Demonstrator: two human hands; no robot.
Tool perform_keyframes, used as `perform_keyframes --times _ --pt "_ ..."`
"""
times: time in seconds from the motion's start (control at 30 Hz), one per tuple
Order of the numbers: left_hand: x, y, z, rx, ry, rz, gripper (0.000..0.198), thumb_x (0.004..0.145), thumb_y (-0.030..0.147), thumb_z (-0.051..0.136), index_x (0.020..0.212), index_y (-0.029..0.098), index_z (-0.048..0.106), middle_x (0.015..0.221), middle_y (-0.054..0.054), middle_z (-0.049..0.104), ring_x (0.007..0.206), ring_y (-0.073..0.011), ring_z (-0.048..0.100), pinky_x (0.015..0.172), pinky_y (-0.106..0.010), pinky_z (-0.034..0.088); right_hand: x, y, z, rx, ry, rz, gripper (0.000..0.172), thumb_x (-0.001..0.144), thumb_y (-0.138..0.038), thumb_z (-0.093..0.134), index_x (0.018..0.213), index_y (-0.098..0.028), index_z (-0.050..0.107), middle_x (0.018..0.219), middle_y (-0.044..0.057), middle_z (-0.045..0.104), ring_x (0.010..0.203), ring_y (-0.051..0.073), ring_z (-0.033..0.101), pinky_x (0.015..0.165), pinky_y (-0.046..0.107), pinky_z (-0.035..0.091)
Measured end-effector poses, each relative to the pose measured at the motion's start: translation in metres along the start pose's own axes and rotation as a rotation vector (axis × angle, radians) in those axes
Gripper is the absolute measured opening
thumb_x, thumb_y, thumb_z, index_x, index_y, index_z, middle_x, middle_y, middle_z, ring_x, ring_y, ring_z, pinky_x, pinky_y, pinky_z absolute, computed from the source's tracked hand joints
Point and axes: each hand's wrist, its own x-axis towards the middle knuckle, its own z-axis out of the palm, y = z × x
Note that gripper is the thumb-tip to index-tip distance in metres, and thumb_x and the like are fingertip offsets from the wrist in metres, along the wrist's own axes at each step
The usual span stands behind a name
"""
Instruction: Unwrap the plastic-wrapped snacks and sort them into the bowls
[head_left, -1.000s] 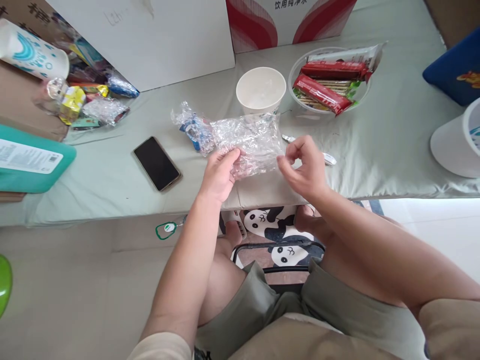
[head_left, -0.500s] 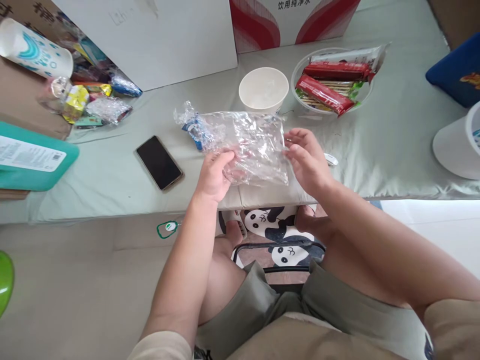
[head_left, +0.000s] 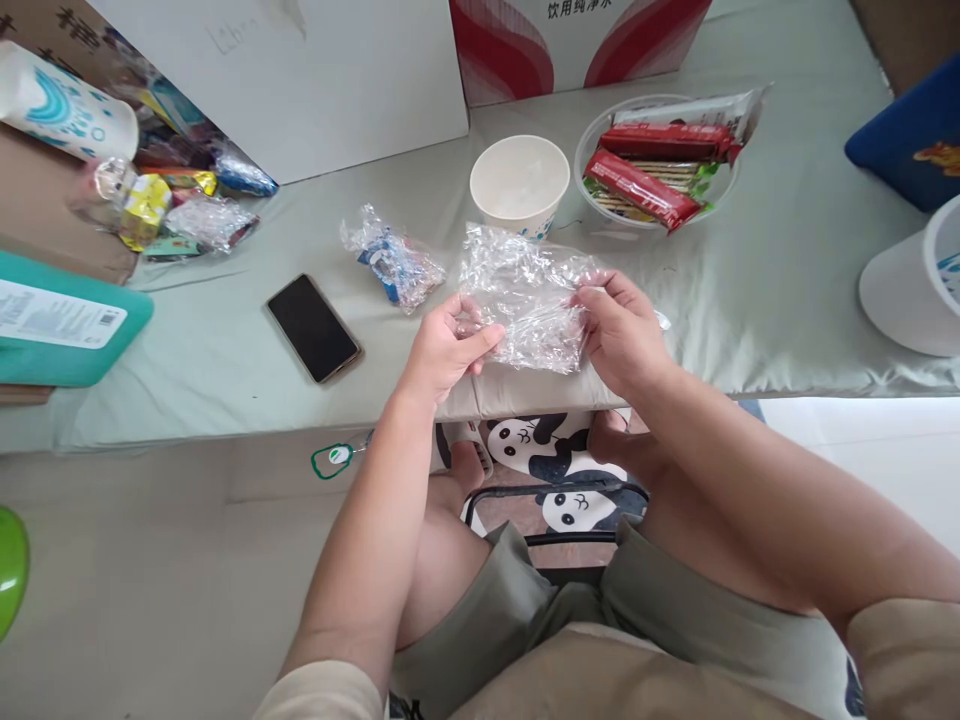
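Bag [head_left: 525, 290], clear and crinkled, spans left grip [head_left: 444, 348] to right grip [head_left: 624, 332], both pinching its sides.

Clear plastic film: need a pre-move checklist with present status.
1. Left hand gripping the clear plastic film: ok, at its lower left.
2. Right hand gripping it: ok, at the right side.
3. Film smooth: not ok, crumpled.
4. Film clear of the paper cup: cannot tell; it overlaps the cup's near side in view.
5. Blue-printed wrapper apart from film: ok, to its left.
6. Phone clear of both hands: ok.
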Motion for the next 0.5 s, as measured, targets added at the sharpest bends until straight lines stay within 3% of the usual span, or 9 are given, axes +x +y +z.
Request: perform_keyframes --times 0.17,0.3,0.4,0.5 --pt "0.001 0.000 -0.003 0.020 -0.011 0.050 0.045 0.069 0.045 0.088 0.083 0.022 0.052 0.069 0.003 0.069 0.055 -0.0108 0.066 0.050 -0.020 0.047 -0.009 -0.006 0.003 -0.052 -0.254 0.123 0.026 0.073 -0.039 0.081 0.086 -0.022 0.065 0.080 0.001 0.067 0.073 0.014 0.063 0.074 0.031 0.055" --pt "0.003 -0.004 -0.008 0.046 0.012 0.101 0.041 0.077 0.053 0.081 0.098 0.021 0.068 0.082 -0.001 0.073 0.068 -0.0140 0.069 0.058 -0.024 0.052 -0.011 -0.008 0.001 -0.224 -0.265 0.083 0.024 0.071 -0.038 0.081 0.077 -0.021 0.065 0.070 0.002 0.065 0.067 0.015 0.060 0.067 0.033 0.055" --pt "0.003 -0.005 -0.009 0.068 0.063 0.053 0.035 0.074 0.047 0.083 0.092 0.020 0.071 0.073 -0.001 0.069 0.059 -0.0129 0.063 0.052 -0.024 0.051 -0.011 -0.009 -0.002 -0.286 -0.327 0.114 0.026 0.073 -0.043 0.080 0.081 -0.022 0.069 0.076 0.004 0.069 0.072 0.018 0.065 0.065 0.033 0.056" --pt "0.000 0.000 -0.008 0.082 0.023 0.007 0.029 0.071 0.039 0.084 0.089 0.019 0.071 0.061 0.003 0.062 0.049 -0.0115 0.058 0.045 -0.024 0.049 -0.009 -0.009 -0.005 -0.334 -0.351 0.102 0.026 0.077 -0.045 0.078 0.081 -0.021 0.069 0.076 0.004 0.069 0.070 0.017 0.064 0.062 0.031 0.055"
